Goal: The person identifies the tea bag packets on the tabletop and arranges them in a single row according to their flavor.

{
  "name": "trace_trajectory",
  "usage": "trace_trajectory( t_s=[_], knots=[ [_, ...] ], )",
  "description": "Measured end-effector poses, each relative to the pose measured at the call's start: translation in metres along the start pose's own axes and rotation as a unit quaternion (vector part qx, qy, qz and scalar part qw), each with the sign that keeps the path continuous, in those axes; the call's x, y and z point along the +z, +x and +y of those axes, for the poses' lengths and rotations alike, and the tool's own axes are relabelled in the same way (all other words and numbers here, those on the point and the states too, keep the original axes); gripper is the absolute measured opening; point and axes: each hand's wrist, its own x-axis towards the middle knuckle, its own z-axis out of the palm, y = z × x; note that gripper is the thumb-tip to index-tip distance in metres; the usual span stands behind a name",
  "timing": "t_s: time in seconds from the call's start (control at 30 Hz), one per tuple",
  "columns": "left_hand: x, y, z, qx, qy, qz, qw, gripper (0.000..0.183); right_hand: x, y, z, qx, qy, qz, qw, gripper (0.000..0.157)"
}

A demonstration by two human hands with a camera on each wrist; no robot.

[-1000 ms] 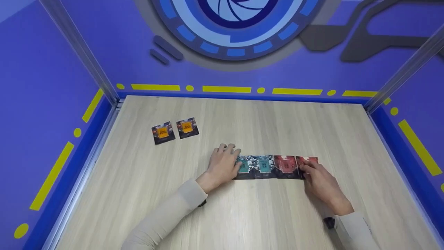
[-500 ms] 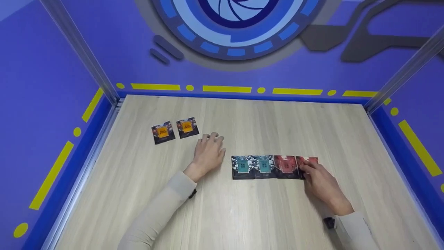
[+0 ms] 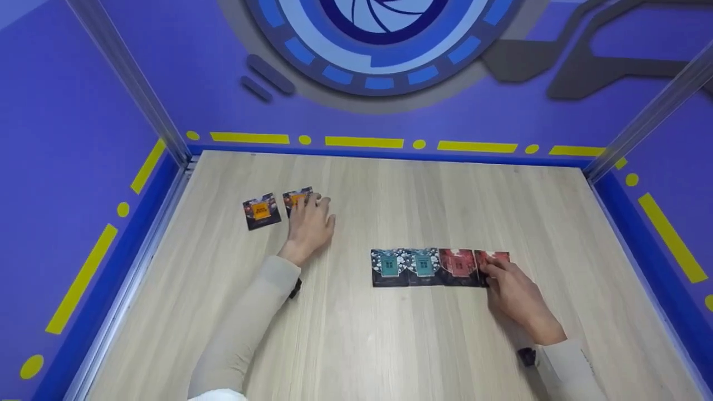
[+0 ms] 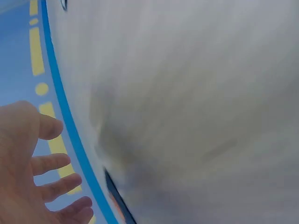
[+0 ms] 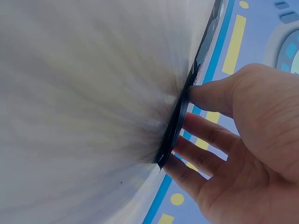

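Observation:
In the head view my left hand [image 3: 309,227] is over the right one of two small square packets with orange labels, covering most of that orange packet [image 3: 292,198]. Its fingers look loosely extended, and the left wrist view shows the fingers of this hand [image 4: 51,170] spread with nothing between them. My right hand [image 3: 518,294] rests its fingertips on the rightmost red packet [image 3: 503,257], hiding part of it. Thumb and fingers [image 5: 211,131] touch that dark packet [image 5: 174,128] in the right wrist view.
Left of that red packet, in one row, lie another red packet [image 3: 459,267] and two teal packets [image 3: 424,267]. The second orange packet [image 3: 261,211] lies farther left. Blue panels [image 3: 367,120] bound the wooden table [image 3: 356,345] at back and sides.
My left hand has moved from the left end of the row, up and left, to the right orange packet. The right hand has stayed on the red packet.

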Motion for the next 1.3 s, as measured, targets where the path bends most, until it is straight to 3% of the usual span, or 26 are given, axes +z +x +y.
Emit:
trace_trajectory(
  t_s=[0.27, 0.47, 0.73, 1.0, 1.3],
  knots=[
    [0.006, 0.018, -0.025, -0.035, -0.006, 0.014, 0.9993, 0.044, 0.001, 0.000, -0.001, -0.004, 0.000, 0.009, 1.000, 0.025],
    [0.009, 0.022, -0.036, -0.062, -0.004, 0.000, 0.9981, 0.044, 0.002, 0.001, 0.000, -0.008, -0.001, 0.005, 1.000, 0.026],
    [0.008, 0.022, -0.034, -0.077, -0.004, -0.036, 0.9963, 0.043, 0.000, 0.000, 0.001, 0.001, -0.005, 0.004, 1.000, 0.024],
    [0.012, 0.019, -0.035, -0.066, 0.016, -0.040, 0.9969, 0.043, 0.001, -0.001, 0.000, 0.012, -0.007, -0.005, 1.000, 0.026],
    [0.009, 0.014, -0.022, -0.060, 0.022, -0.049, 0.9968, 0.042, 0.000, 0.000, -0.001, 0.007, -0.006, 0.005, 1.000, 0.025]
  ],
)
